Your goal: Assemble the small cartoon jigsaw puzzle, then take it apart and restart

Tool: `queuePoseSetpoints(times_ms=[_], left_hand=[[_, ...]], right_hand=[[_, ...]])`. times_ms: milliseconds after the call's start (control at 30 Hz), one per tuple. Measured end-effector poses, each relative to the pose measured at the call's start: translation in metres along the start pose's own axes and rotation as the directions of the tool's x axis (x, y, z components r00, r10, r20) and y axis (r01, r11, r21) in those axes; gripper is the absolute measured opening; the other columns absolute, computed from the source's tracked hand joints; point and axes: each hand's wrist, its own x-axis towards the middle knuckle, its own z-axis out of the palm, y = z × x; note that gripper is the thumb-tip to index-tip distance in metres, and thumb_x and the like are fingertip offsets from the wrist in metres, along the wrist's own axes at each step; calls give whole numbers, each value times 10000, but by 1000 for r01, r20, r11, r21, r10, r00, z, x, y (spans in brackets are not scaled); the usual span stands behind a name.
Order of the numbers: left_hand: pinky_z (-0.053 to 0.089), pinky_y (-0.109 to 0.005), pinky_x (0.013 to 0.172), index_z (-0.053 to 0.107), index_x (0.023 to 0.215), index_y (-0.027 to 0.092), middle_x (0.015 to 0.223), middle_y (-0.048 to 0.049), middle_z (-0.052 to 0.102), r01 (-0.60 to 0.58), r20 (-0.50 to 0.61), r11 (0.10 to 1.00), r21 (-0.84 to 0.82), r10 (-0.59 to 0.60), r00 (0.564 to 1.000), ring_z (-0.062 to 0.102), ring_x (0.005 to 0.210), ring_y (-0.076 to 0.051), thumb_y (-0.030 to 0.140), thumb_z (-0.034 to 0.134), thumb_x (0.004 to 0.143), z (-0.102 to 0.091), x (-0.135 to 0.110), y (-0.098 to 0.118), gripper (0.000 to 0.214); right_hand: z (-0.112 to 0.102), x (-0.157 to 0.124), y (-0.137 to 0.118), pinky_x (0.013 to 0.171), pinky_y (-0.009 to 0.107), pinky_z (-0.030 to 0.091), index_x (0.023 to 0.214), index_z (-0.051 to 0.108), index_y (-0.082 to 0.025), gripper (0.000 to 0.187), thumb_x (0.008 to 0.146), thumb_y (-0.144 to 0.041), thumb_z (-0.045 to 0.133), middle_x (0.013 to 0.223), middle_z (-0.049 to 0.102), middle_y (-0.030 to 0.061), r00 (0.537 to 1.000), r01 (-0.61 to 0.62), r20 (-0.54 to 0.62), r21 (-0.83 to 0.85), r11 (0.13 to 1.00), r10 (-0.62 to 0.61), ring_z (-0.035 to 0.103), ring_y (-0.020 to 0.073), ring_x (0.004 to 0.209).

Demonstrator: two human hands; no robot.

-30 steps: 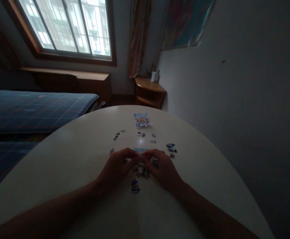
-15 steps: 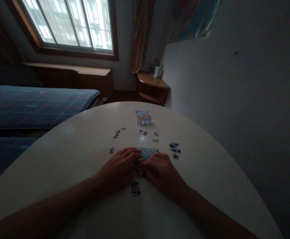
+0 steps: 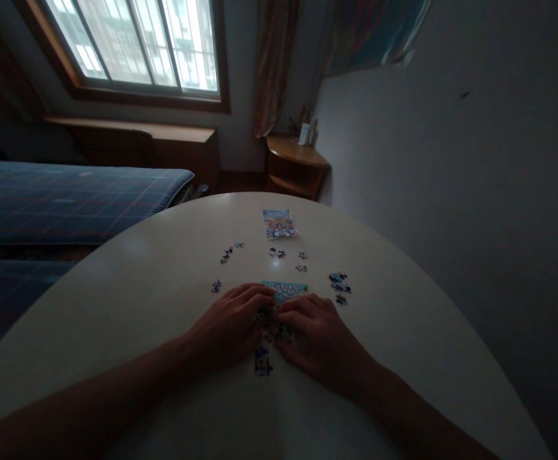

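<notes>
A partly joined jigsaw puzzle (image 3: 286,291) lies on the round white table (image 3: 163,268), its blue top strip with lettering showing between my hands. My left hand (image 3: 235,316) rests along the puzzle's left side, fingers stretched out and together. On the right side, my right hand (image 3: 317,329) touches the puzzle with bent fingers, its thumb apart from the index finger. Darker joined pieces (image 3: 279,331) show in that gap. Just below, a small joined section (image 3: 262,361) lies near the left palm. My hands cover part of the puzzle.
Loose puzzle pieces lie in groups: a right cluster (image 3: 340,287), a few at the left (image 3: 226,255), one nearer (image 3: 216,285), others beyond the puzzle (image 3: 277,253). A printed packet (image 3: 280,223) sits farther back. A bed (image 3: 77,201) and corner shelf (image 3: 298,153) stand beyond the table.
My right thumb and fingers have spread apart, uncovering more joined pieces between them. My left hand stays nearly still. The whole view has shifted slightly.
</notes>
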Motion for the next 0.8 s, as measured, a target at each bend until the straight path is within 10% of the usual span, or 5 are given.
queuePoseSetpoints(times_ms=[600, 800], left_hand=[[452, -451, 1048, 532, 1081, 212, 1240, -76, 612, 2, 10, 1000, 14, -2, 1000, 541, 1190, -227, 49, 524, 749, 0, 2, 4, 369], [489, -459, 980, 562, 1099, 220, 1188, -62, 638, 213, -225, 957, 197, -167, 960, 583, 1097, -236, 149, 514, 855, -18, 10, -18, 259]], right_hand=[[-3, -4, -12, 863, 374, 454, 1045, 676, -190, 160, 902, -173, 607, 1020, 693, 56, 975, 220, 98, -298, 929, -199, 612, 221, 966], [-3, -3, -11, 875, 395, 479, 1089, 667, -189, 196, 919, -172, 571, 1033, 696, 65, 977, 206, 107, -243, 948, -185, 624, 219, 990]])
